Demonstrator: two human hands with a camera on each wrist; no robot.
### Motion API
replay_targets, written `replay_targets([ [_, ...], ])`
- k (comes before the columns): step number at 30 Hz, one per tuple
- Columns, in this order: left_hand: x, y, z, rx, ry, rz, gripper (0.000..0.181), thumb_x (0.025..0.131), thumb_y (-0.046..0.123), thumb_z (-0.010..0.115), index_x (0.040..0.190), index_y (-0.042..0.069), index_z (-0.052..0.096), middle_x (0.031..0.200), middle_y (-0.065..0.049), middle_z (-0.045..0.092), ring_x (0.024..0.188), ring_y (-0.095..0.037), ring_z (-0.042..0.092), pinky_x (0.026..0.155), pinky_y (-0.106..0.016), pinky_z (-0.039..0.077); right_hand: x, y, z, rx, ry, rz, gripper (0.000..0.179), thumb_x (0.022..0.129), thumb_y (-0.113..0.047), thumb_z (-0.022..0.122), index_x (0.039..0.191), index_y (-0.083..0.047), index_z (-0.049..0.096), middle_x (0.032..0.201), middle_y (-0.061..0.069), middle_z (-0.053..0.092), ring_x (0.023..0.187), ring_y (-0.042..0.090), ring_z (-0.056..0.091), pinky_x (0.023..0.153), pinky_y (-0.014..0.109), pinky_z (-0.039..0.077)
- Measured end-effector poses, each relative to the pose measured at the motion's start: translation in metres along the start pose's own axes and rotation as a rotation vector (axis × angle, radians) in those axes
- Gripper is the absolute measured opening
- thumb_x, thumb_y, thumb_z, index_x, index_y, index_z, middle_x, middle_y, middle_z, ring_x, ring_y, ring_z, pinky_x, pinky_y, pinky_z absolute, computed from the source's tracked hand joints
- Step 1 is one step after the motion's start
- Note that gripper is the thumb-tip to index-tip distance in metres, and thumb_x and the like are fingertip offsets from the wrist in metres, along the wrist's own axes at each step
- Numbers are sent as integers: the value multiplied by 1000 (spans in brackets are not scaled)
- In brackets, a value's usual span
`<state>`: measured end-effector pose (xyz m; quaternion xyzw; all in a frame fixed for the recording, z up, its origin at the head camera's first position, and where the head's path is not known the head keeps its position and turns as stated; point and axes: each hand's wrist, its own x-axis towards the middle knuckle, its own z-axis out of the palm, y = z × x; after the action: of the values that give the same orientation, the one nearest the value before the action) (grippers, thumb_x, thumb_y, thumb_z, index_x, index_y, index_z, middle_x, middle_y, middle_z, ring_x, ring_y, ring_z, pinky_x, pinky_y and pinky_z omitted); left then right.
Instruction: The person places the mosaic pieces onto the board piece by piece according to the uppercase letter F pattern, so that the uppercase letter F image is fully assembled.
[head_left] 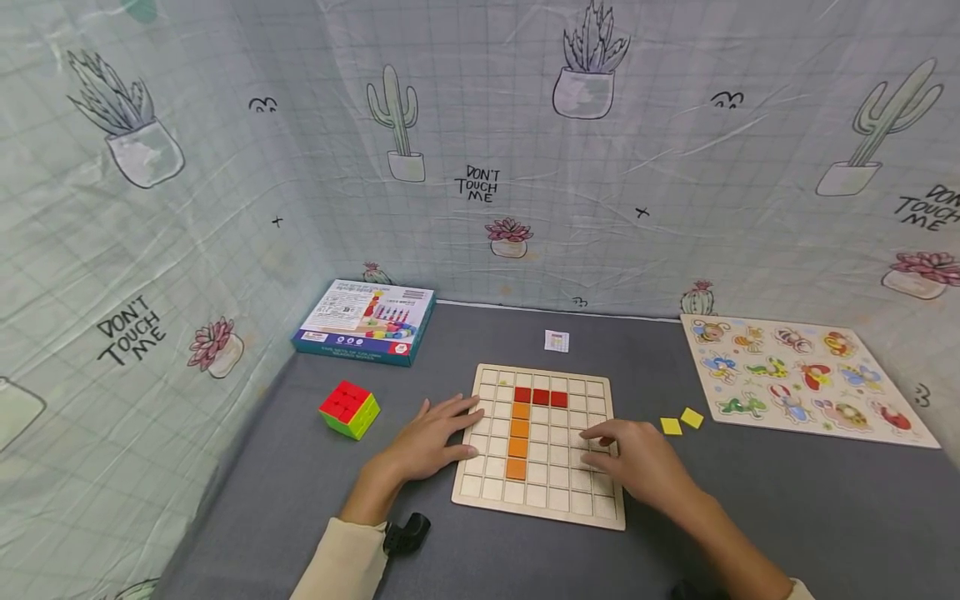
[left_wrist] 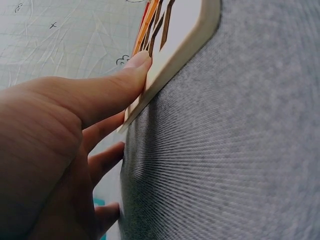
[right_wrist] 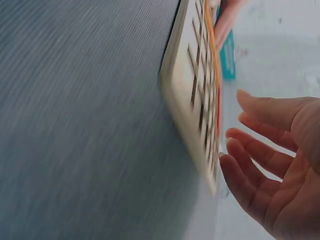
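Observation:
A square wooden grid board (head_left: 547,504) lies on the grey table. Three red tiles (head_left: 541,397) form a short row near its far side, and a column of several orange tiles (head_left: 517,427) runs from there toward me. My left hand (head_left: 431,442) rests at the board's left edge, fingers spread; in the left wrist view its thumb (left_wrist: 117,92) lies on the rim. Over the board's right part is my right hand (head_left: 641,467), its thumb and loosely bent fingers apart with nothing between them. The right wrist view shows these fingers (right_wrist: 260,155) above the board's surface.
Two yellow tiles (head_left: 671,426) lie right of the board, near an insect puzzle board (head_left: 806,375). A red-and-green puzzle cube (head_left: 350,409) and a boxed game (head_left: 365,322) stand at the left. Beyond the grid board is a small printed card (head_left: 557,341). A patterned cloth (head_left: 480,108) hangs behind the table.

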<state>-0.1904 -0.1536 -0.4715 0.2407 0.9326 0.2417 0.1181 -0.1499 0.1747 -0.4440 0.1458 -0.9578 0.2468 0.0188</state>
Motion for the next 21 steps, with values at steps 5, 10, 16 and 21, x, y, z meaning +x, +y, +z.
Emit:
replay_targets([
  [5, 0, 1, 0, -3, -2, -10, 63, 97, 37, 68, 153, 16, 48, 167, -5, 37, 158, -33, 27, 126, -71, 8, -7, 32, -9, -2, 7, 18, 31, 83, -25, 84, 110, -13, 78, 101, 3, 77, 88, 18, 69, 73, 36, 56],
  [10, 0, 0, 0, 0, -3, -8, 64, 97, 38, 68, 153, 16, 47, 167, -4, 36, 158, -33, 26, 126, -71, 8, -9, 62, -22, -41, 39, 40, 36, 82, -19, 85, 115, -11, 76, 110, 14, 76, 94, 29, 71, 78, 50, 57],
  [16, 0, -1, 1, -5, -3, -1, 64, 97, 38, 68, 153, 15, 48, 167, -5, 36, 158, -33, 26, 125, -72, 8, -8, 87, -34, -86, 35, 59, 41, 80, -7, 84, 120, -5, 73, 112, 23, 75, 101, 41, 71, 84, 59, 55],
  [21, 0, 0, 1, 1, -3, 0, 64, 97, 38, 68, 154, 16, 47, 167, -4, 36, 158, -33, 26, 125, -72, 8, -8, 98, -38, -88, 26, 50, 40, 80, -4, 83, 119, -3, 74, 115, 23, 75, 103, 44, 71, 85, 59, 56],
])
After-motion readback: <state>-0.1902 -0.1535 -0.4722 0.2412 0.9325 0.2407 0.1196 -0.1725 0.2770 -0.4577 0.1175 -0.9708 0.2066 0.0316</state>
